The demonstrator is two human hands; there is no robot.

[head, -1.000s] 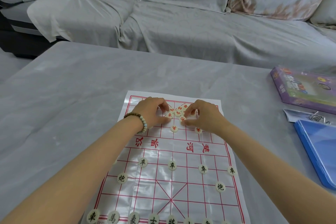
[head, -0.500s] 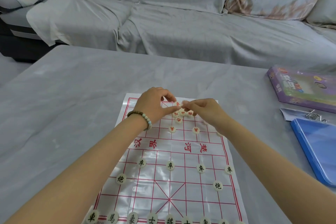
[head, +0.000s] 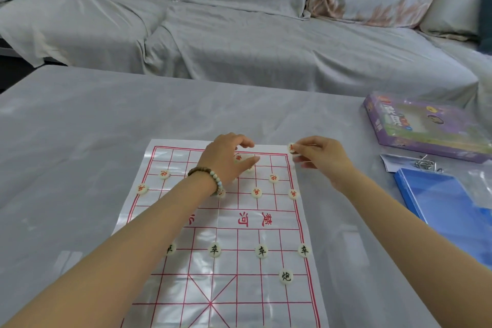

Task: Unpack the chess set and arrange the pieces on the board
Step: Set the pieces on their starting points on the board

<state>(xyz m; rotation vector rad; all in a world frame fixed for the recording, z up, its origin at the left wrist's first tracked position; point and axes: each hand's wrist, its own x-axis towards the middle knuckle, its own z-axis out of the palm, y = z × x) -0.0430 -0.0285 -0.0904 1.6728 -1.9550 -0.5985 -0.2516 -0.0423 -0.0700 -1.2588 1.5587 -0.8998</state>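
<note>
The chess set, a thin glossy plastic board sheet printed with a red grid (head: 221, 269), lies flat on the grey cloth-covered table (head: 80, 120) in the lower centre of the frame, with small cream round disc pieces set on its line crossings.

At left centre, red-marked pieces stand on the sheet's far half: one at the left border (head: 142, 189) and one just right of it, a row farther up (head: 164, 174). The left hand (head: 226, 160), wearing a beaded bracelet (head: 210, 177), hovers over the far rows at centre with fingers loosely curled; a loose red-marked piece (head: 238, 157) lies beneath them, and contact cannot be confirmed. Further right sit three more red pieces (head: 273, 178) (head: 257, 192) (head: 293, 193). The black-marked row (head: 214, 250) occupies the lower centre.

The right hand (head: 322, 161), at centre right past the sheet's far corner, pinches one red-marked disc (head: 291, 148) between thumb and fingertips. At the right edge lie a purple game box (head: 426, 128) and a blue plastic tray (head: 447, 200).

Judgement: the discs appear light, rigid and smooth, best taken by the rim in a fingertip pinch. The sheet looks slick and flimsy; a dragged piece or brushing wrist would likely shift placed pieces. Red placement appears partly complete.
</note>
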